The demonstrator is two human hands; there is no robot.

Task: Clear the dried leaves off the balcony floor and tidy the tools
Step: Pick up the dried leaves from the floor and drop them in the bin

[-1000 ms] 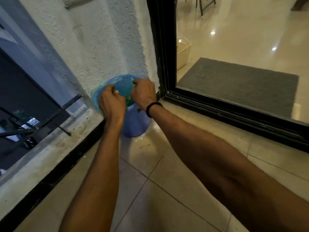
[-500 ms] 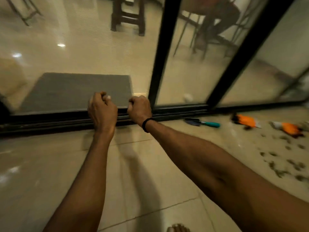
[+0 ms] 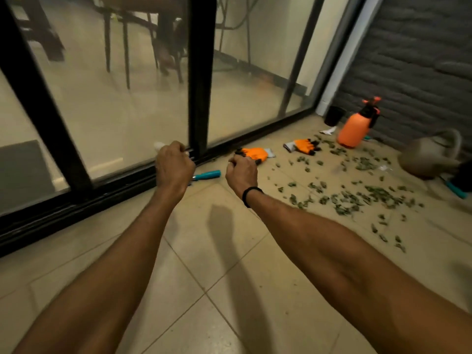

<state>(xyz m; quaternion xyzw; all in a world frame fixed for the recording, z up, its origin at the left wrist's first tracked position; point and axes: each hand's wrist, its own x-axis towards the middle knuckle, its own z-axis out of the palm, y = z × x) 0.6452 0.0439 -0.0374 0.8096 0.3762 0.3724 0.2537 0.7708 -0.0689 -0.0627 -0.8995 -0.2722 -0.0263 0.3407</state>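
1. The dried leaves [image 3: 357,198] lie scattered on the floor tiles [image 3: 199,251] to your right, and none are gathered yet.
2. The orange gloves [image 3: 255,153], sprayer bottle [image 3: 353,129] and watering can [image 3: 429,157] wait untidied around them.
3. Your left hand [image 3: 175,166] and right hand [image 3: 241,172] are clenched and seem to be empty.

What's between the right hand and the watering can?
Scattered dried leaves on the tiles, between the right hand and watering can, in the head view.

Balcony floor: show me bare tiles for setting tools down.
Bare: the tiles from the door track back to the viewer, left of the dried leaves. Crowded: the right, where leaves lie among two orange gloves, the sprayer and the watering can.
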